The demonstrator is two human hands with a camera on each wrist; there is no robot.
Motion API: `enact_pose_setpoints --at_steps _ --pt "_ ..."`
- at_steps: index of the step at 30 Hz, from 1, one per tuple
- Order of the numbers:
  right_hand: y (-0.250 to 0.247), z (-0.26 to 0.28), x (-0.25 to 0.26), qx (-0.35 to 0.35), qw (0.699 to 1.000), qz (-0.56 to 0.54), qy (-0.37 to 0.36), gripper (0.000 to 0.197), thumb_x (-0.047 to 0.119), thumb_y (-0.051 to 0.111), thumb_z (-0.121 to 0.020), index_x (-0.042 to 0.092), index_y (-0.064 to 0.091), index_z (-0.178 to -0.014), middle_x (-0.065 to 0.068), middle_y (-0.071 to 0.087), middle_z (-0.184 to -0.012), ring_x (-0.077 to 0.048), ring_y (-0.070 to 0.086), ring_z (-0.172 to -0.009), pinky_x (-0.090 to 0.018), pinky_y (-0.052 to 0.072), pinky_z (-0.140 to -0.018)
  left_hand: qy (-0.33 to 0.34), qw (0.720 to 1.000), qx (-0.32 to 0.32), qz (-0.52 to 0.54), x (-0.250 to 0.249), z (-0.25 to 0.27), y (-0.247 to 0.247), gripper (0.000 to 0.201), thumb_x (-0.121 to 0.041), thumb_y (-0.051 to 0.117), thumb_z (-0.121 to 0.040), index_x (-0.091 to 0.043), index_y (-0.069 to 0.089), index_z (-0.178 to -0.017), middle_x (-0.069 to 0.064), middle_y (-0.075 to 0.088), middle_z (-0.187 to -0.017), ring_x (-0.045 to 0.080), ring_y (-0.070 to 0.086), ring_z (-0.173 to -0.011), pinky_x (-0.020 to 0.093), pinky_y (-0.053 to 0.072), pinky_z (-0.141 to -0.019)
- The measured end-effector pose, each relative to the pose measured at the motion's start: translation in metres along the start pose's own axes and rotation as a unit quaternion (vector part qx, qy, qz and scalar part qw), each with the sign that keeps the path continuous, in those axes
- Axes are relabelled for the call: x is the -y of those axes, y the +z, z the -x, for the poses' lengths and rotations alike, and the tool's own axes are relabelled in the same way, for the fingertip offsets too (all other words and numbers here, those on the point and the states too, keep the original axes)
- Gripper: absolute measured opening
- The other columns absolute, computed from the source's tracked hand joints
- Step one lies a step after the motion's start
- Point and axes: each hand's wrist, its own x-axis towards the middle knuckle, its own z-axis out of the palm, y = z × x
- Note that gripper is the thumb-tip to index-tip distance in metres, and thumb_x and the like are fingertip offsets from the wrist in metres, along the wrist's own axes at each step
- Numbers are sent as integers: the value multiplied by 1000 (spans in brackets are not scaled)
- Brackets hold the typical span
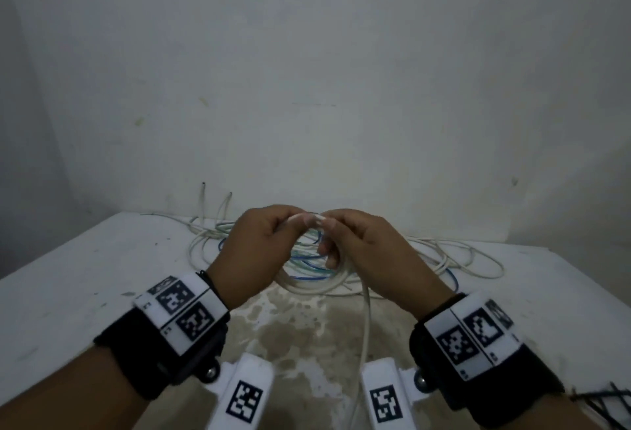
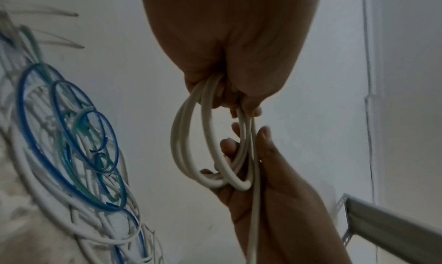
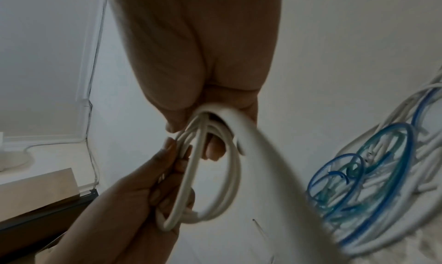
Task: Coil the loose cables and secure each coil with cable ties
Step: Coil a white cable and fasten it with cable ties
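Head view: both hands grip white coil.

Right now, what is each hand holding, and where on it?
Both hold the white cable coil: left hand grips the top of its loops, right hand the opposite side.

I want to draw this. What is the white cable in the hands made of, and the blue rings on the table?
The white cable looks like smooth, matte plastic or rubber sheathing: it bends into soft loops without kinking. What is inside cannot be seen. The blue rings look like thinner, glossier, slightly see-through plastic-coated wire, holding springy round curls. Both hands, left hand and right hand, hold the white coil.
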Motion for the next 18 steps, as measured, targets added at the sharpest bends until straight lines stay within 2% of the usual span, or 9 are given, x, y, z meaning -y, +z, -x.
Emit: enact_pose_setpoints --at_steps 2,4,6,8,10,12,13,15,18 --pt "5 2 -6 -25 999 10 -28 19 24 45 -100 22 64 -101 6 61 -69 -8 58 -59 -30 50 -64 -49 997 -8 64 1 -1 -2 22 -21 54 -94 -10 72 -86 -6 49 -49 7 43 -45 18 37 -49" --pt "9 1 -9 -63 996 28 -54 20 22 44 -100 24 63 -100 10 55 -64 -7 53 -57 -30 48 -61 -94 987 20 132 -2 1 0 24 -19 52 -95 -4 67 -86 2 44 -51 12 39 -46 21 36 -46" --pt "7 -1 -10 -66 994 54 -67 20 21 44 -100 24 63 -99 15 53 -61 -6 48 -55 -29 44 -59 -159 955 73 239 -6 1 -2 25 -17 48 -96 -1 58 -81 3 43 -55 14 37 -47 22 37 -45" --pt "4 -4 -6 -25 993 94 -69 21 21 45 -100 23 66 -104 18 53 -61 -2 50 -58 -21 41 -59 -223 908 149 322 -9 -3 -10 27 -22 46 -95 -2 57 -80 8 50 -63 17 43 -49 27 44 -49" --pt "2 -5 0 35 988 130 -79 23 18 46 -99 18 67 -109 19 61 -78 2 55 -71 -13 41 -67 -260 881 237 317 -9 -6 -19 37 -34 44 -92 -2 61 -83 11 57 -67 20 51 -52 31 48 -56" --pt "3 -6 5 83 985 131 -81 21 16 45 -99 15 64 -107 5 66 -85 -7 58 -76 -22 44 -72 -282 866 298 287 -9 -8 -25 42 -38 45 -90 -1 64 -86 9 56 -64 18 51 -50 31 50 -58" --pt "3 -6 6 96 985 124 -74 18 18 44 -99 16 60 -108 2 64 -80 -12 57 -72 -27 44 -69 -292 859 311 285 -10 -8 -26 42 -38 47 -88 0 65 -88 6 53 -60 15 48 -48 30 50 -56" --pt "2 -9 7 101 989 95 -50 10 24 44 -99 23 49 -107 6 57 -67 -12 50 -59 -30 41 -60 -312 840 312 315 -13 -8 -28 39 -36 48 -86 0 64 -88 -1 39 -53 9 36 -42 25 47 -51" --pt "4 -15 2 56 997 33 -33 5 28 50 -96 25 50 -92 7 58 -60 -10 52 -53 -35 47 -56 -325 828 283 360 -15 -9 -28 28 -34 47 -88 -9 54 -80 -9 24 -49 4 22 -38 19 36 -44"
